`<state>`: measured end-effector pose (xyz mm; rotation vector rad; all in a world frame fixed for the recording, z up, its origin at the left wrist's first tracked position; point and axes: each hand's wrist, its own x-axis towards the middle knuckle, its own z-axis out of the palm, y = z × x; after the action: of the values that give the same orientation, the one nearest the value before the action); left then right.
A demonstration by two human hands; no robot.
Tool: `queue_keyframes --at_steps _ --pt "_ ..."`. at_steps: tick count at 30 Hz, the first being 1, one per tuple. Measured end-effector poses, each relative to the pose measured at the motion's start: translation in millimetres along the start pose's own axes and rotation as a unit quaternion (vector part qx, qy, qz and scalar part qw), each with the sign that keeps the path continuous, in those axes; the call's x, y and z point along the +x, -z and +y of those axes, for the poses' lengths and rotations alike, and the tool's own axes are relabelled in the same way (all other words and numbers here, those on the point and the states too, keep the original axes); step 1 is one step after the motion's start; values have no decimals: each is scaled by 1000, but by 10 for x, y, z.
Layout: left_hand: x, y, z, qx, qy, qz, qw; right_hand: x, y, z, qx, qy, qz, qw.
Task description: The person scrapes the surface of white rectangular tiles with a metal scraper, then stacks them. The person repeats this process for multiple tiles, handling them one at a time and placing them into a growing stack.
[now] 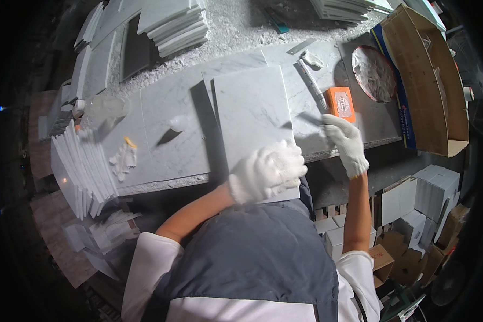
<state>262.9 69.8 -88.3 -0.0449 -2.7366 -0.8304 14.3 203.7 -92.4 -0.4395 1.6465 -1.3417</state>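
Note:
A pale grey-veined marble tile lies lengthwise before me, its near end jutting past the bench edge toward my apron. On its near part rests my left hand in a white glove, fingers curled and slightly smeared. Whatever it may hold is hidden. My right hand, also gloved in white, pinches a thin, blurred blade-like tool that points left toward the tile's right edge. Just beyond that hand sits an orange block with a round pale label. A white marker-like tube lies beside the block.
Stacked tiles stand at left and at the back. On the stone bench are a small white cup, a crumpled glove and a clear jar. A round dish and cardboard box occupy the right.

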Motion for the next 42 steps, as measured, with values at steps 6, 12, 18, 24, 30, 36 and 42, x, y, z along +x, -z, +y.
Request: queue_keyframes --at_steps 6,12,18,24,30,36,42 --pt "375 216 -453 191 148 134 961 -509 194 516 259 44 154 953" --pt "633 200 176 -158 -10 -163 974 -622 -110 363 321 72 153 932" --pt "546 244 481 -518 254 -61 814 -824 -347 36 266 92 66 957" --pt "510 404 408 -446 361 23 819 -914 -707 -118 -6 109 -5 994" --pt "345 343 283 -72 103 -89 988 -936 -555 -55 -130 54 -6 990" --pt "192 370 -190 -272 207 -22 940 -893 8 12 -9 50 130 990" --pt "555 319 -654 198 190 -101 956 -730 -79 281 89 37 164 982"
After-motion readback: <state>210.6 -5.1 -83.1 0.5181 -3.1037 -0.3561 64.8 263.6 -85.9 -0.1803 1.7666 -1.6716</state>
